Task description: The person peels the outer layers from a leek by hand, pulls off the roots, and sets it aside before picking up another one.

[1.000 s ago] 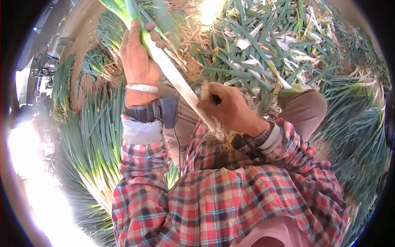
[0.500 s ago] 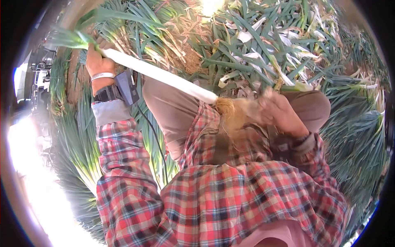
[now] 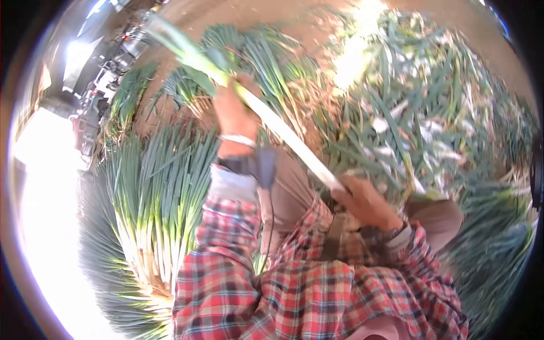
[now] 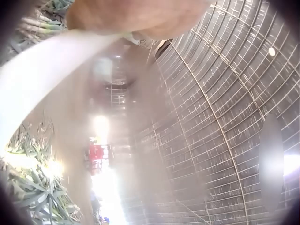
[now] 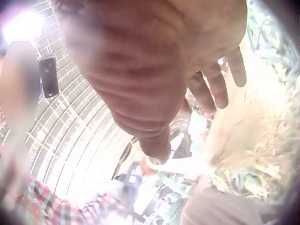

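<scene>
A long leek (image 3: 289, 136) slants across the head view, green leaves at upper left and white shank toward lower right. My left hand (image 3: 233, 110) grips it where green turns to white; in the left wrist view, part of that hand (image 4: 136, 16) overlaps the blurred white shank (image 4: 42, 65). My right hand (image 3: 368, 203) is at the lower end of the shank and hides the root end. From the right wrist, that hand's fingers (image 5: 218, 89) look spread and fairly straight, and its thumb (image 5: 157, 145) overlaps the white shank (image 5: 180, 165).
Bundled leeks (image 3: 156, 192) lie to the left, with smaller bundles (image 3: 272, 68) ahead. A wide heap of loose leaves and peelings (image 3: 413, 113) covers the ground at right, beside more leeks (image 3: 493, 243). A cable (image 3: 271, 221) hangs from the left wrist device.
The right hand was at the shank's lower end, swung right, away from the leek, and is back there. The left hand moved out left, then back with the leek. The head view has shifted.
</scene>
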The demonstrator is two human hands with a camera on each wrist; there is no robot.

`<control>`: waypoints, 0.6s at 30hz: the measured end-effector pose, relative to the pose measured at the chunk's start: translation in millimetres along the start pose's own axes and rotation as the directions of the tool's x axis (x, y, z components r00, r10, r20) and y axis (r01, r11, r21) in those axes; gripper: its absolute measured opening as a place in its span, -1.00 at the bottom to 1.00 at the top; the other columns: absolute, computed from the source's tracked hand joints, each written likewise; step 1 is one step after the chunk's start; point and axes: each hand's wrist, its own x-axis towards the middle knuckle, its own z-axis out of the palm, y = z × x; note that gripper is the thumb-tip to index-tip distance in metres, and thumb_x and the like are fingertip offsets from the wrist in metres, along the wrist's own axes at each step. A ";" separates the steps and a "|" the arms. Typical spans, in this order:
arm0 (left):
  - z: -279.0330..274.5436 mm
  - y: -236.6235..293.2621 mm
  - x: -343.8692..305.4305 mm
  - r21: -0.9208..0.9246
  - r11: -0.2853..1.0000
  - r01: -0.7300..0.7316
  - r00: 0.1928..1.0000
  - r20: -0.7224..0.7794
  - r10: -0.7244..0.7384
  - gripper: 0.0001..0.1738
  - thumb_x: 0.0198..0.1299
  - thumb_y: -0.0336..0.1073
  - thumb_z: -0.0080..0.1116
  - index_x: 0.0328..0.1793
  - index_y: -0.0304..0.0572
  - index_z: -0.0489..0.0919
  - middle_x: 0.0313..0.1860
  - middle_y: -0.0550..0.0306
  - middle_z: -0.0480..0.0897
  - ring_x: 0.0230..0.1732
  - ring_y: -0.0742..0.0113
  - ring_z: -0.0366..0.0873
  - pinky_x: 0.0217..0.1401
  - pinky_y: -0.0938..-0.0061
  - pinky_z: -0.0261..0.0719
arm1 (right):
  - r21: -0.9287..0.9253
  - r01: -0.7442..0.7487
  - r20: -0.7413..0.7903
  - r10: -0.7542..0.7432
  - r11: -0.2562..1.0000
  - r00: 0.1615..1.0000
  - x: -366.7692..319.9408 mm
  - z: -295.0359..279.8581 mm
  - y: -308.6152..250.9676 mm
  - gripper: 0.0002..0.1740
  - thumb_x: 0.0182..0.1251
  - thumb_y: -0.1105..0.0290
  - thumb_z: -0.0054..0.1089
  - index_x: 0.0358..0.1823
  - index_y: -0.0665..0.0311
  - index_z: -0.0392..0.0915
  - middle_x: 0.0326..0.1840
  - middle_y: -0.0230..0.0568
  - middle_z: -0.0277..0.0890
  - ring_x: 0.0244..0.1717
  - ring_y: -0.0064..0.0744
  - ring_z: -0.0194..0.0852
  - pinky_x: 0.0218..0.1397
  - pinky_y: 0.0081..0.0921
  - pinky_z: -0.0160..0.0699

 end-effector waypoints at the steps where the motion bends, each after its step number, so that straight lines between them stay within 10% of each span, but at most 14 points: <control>1: 13.3 -0.4 -15.2 0.405 0.883 -0.238 0.971 0.124 0.205 -0.84 0.37 -0.27 -0.07 -0.08 -0.19 0.42 -0.30 0.10 0.55 -0.38 0.33 0.53 -0.45 0.48 0.54 | 0.143 0.021 0.022 -0.024 0.990 0.999 -1.0 0.6 -6.9 -0.65 0.35 0.32 0.15 0.08 0.36 0.48 -0.34 0.10 0.49 -0.30 -0.04 0.55 -0.21 -0.22 0.45; 2: 33.8 22.4 -33.3 -0.034 0.988 0.150 0.988 -0.015 -0.151 -0.84 0.37 -0.29 -0.06 -0.03 -0.18 0.38 -0.30 0.10 0.54 -0.42 0.36 0.51 -0.51 0.50 0.50 | 0.127 0.044 0.030 -0.049 0.991 0.998 1.0 2.0 -12.7 -0.65 0.35 0.32 0.15 0.08 0.36 0.48 -0.34 0.10 0.49 -0.30 -0.04 0.55 -0.21 -0.22 0.45; 3: 53.3 49.5 -45.6 -0.486 0.745 0.457 0.863 0.037 -0.505 -0.82 0.37 -0.31 -0.06 0.02 -0.18 0.34 -0.30 0.10 0.54 -0.45 0.40 0.48 -0.56 0.52 0.45 | 0.156 -0.024 0.115 0.006 0.987 0.993 4.2 5.2 -17.1 -0.67 0.35 0.32 0.15 0.05 0.37 0.49 -0.33 0.08 0.51 -0.29 -0.13 0.55 -0.21 -0.27 0.46; 9: 50.5 77.2 -58.3 0.079 0.913 0.401 0.895 0.176 -0.409 -0.71 0.34 -0.32 0.01 0.13 -0.24 0.36 -0.43 0.20 0.47 -0.56 0.58 0.39 -0.62 0.61 0.37 | 0.218 -0.103 0.265 0.043 0.971 0.963 1.5 8.9 -4.6 -0.62 0.37 0.35 0.17 0.14 0.38 0.45 -0.14 -0.08 0.60 -0.14 -0.36 0.57 0.00 -0.47 0.51; 13: 9.7 92.8 -97.6 0.573 0.815 0.090 0.869 0.355 -0.345 -0.31 0.24 -0.11 0.15 0.42 -0.32 0.28 -0.07 -0.14 0.66 -0.28 0.08 0.66 -0.21 0.31 0.61 | 0.673 -0.170 0.143 0.099 0.720 0.985 15.7 5.2 -2.0 -0.37 0.39 0.17 0.21 0.34 0.37 0.27 0.13 -0.07 0.49 0.08 -0.27 0.48 0.21 -0.37 0.43; 14: 2.8 94.5 -110.7 0.549 0.812 -0.199 0.871 0.479 -0.110 -0.29 0.24 -0.09 0.15 0.46 -0.26 0.27 0.04 -0.17 0.64 -0.06 -0.03 0.65 0.03 0.25 0.57 | 0.797 -0.087 0.078 0.041 0.597 0.996 24.9 5.0 -9.7 -0.33 0.37 0.04 0.18 0.34 0.33 0.29 0.16 -0.09 0.46 0.10 -0.28 0.46 0.21 -0.31 0.41; 18: -36.2 118.4 -174.1 0.428 0.903 -0.024 0.624 0.713 -0.321 -0.34 0.24 -0.19 0.19 0.44 -0.19 0.30 0.07 -0.15 0.60 0.06 0.00 0.57 0.20 0.28 0.47 | 0.963 0.203 -0.189 -0.093 0.177 0.978 54.1 5.1 -34.6 -0.05 0.28 -0.30 0.08 0.41 0.36 0.16 0.21 -0.09 0.37 0.16 -0.21 0.38 0.26 -0.19 0.37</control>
